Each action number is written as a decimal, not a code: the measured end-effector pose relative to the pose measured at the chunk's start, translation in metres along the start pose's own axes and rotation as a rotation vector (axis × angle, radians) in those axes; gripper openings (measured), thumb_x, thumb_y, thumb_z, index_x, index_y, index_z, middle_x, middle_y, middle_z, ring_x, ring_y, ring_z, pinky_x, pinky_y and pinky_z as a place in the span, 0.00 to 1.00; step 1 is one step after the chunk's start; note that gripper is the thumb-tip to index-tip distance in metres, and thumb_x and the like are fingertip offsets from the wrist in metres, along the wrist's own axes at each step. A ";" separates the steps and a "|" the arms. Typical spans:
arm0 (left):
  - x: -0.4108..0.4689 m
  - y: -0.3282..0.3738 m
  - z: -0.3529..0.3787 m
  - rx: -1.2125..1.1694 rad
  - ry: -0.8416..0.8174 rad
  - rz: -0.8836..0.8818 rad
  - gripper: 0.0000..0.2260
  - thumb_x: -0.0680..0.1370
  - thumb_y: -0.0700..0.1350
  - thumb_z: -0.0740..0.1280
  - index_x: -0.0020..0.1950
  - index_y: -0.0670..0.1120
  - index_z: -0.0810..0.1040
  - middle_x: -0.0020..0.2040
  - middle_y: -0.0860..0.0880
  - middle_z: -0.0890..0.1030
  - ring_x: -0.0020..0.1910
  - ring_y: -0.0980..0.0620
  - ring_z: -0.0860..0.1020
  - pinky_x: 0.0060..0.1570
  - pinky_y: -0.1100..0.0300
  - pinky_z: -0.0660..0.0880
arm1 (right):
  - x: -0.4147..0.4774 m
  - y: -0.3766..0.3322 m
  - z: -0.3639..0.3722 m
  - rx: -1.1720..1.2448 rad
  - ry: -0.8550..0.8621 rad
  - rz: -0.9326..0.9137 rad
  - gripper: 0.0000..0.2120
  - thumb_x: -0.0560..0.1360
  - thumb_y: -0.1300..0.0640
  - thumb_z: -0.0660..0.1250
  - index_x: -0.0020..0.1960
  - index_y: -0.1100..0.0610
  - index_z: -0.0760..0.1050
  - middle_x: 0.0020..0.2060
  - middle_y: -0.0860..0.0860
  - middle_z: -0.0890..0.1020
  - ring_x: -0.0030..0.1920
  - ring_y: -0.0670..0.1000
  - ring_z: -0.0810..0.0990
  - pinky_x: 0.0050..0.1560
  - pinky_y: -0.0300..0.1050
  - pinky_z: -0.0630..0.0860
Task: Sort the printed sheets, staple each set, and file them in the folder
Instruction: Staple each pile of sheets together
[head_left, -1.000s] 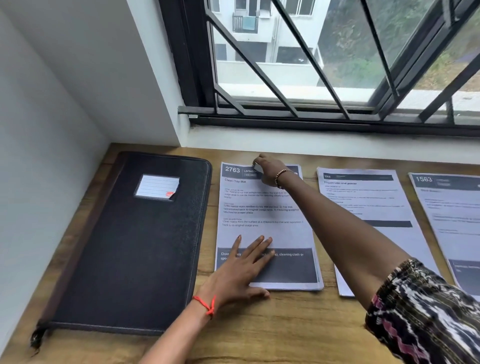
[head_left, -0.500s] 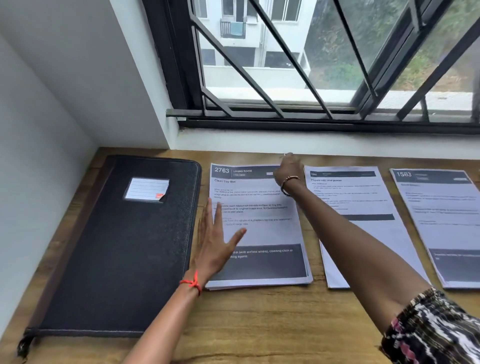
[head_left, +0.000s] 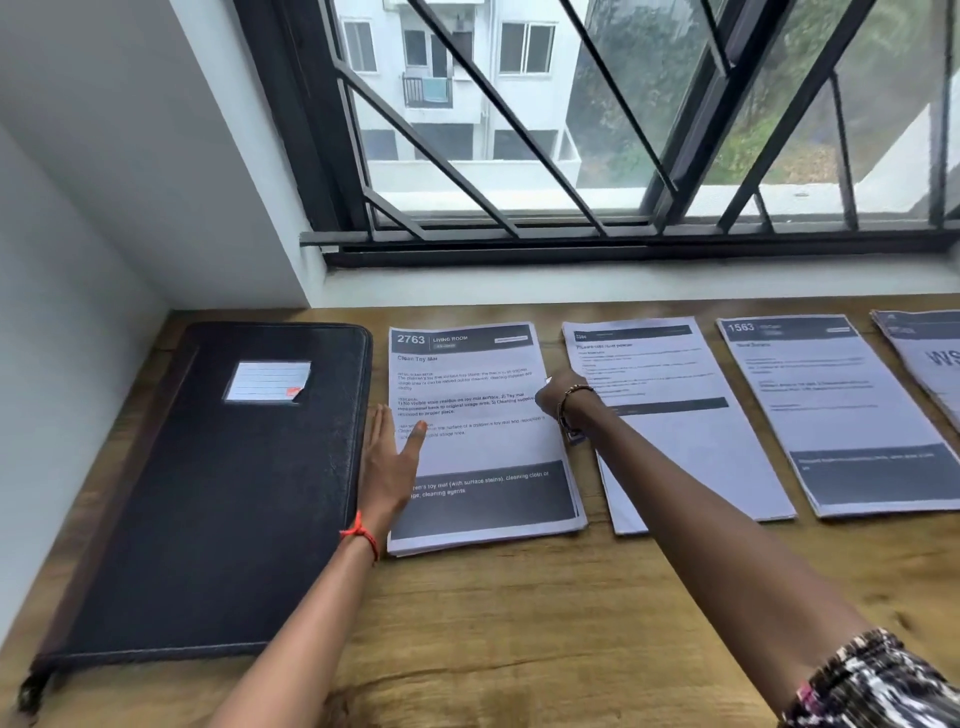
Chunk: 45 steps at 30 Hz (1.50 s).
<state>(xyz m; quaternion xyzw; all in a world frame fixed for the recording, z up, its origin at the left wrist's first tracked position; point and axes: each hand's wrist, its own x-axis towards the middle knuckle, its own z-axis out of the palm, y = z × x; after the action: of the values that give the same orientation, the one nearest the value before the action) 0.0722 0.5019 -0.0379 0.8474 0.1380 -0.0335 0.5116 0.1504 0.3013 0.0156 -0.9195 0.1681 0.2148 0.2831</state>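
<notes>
A wooden counter (head_left: 519, 623) runs under a barred window (head_left: 571, 130). A black folder (head_left: 208, 493) lies closed at the counter's left end, close to the side wall, with a small lined label (head_left: 267, 382) on its cover.

Just to the right of the folder lies the stack of printed sheets headed 2763 (head_left: 478, 447), its top edge toward the back edge of the counter. The left hand (head_left: 387, 462) stands against this stack's left edge, in the narrow strip between folder and paper. Its fingers are straight and held together, and the thumb is spread out over the printed page. A red thread (head_left: 358, 535) circles that wrist.

The right hand (head_left: 561, 395) sits at the same stack's right edge, about halfway up the page, with its back to the camera. Its fingers are tucked out of sight, so whether they grip the paper cannot be told. It wears a bracelet (head_left: 569, 402), and the arm crosses over the second stack (head_left: 675, 374) beside it.

Further right lie the stack headed 1563 (head_left: 831, 415) and a fourth stack (head_left: 924, 353), cut off at the frame edge.
</notes>
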 end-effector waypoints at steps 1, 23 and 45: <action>-0.001 0.000 0.001 -0.024 -0.003 -0.004 0.29 0.80 0.50 0.59 0.76 0.42 0.52 0.77 0.48 0.52 0.76 0.53 0.51 0.72 0.61 0.47 | -0.005 0.001 0.002 0.022 0.014 -0.017 0.07 0.75 0.66 0.57 0.41 0.63 0.72 0.40 0.56 0.76 0.41 0.55 0.74 0.39 0.44 0.74; 0.000 -0.001 0.005 -0.068 0.058 -0.002 0.27 0.79 0.48 0.62 0.74 0.40 0.59 0.74 0.46 0.61 0.74 0.48 0.59 0.73 0.55 0.54 | -0.014 -0.002 0.003 -0.059 -0.034 -0.031 0.07 0.76 0.64 0.56 0.43 0.62 0.72 0.37 0.53 0.73 0.44 0.56 0.76 0.42 0.41 0.71; 0.104 0.043 0.010 0.121 0.107 -0.219 0.14 0.78 0.41 0.60 0.61 0.36 0.69 0.66 0.39 0.63 0.65 0.41 0.60 0.65 0.52 0.63 | 0.077 -0.048 -0.008 0.041 0.101 0.021 0.07 0.73 0.65 0.59 0.37 0.59 0.67 0.47 0.61 0.74 0.47 0.57 0.73 0.44 0.42 0.67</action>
<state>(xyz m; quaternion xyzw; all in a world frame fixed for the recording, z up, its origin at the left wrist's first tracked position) 0.1842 0.4949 -0.0261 0.8571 0.2544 -0.0522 0.4448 0.2391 0.3195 0.0056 -0.9214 0.1962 0.1675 0.2907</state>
